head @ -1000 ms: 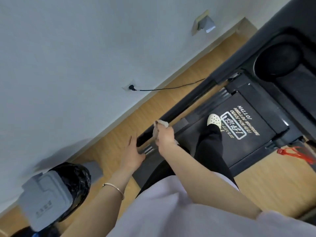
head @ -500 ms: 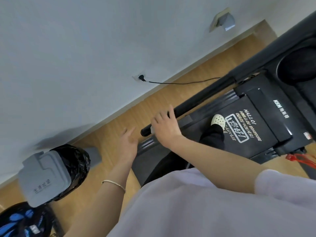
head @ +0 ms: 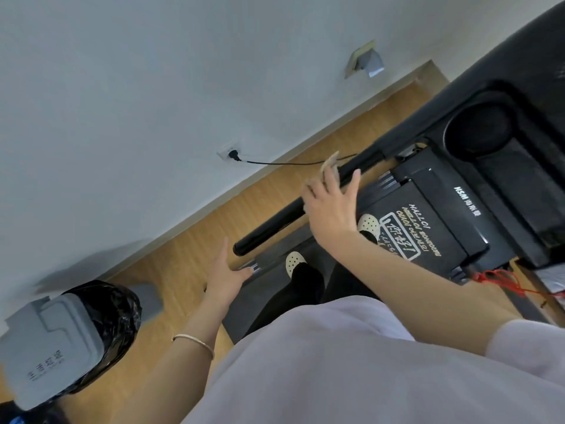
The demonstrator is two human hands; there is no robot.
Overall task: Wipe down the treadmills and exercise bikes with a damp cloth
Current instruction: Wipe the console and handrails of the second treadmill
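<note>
While you stand on the treadmill point(head: 428, 209), the closest container is the grey-lidded bin point(head: 52, 341) at near left, lined with a black bag point(head: 113, 310); the lid hides whatever is inside. Your left hand point(head: 224, 278) hovers with fingers straight and slightly apart, just short of the handrail point(head: 275, 224) end. Farther along that rail, your right hand point(head: 331, 209) lies with fingers spread flat, pressing the beige cloth point(head: 331, 163), mostly hidden beneath them. At far right the round cup holder point(head: 477, 131) is too dark to read, and the console is cut off.
</note>
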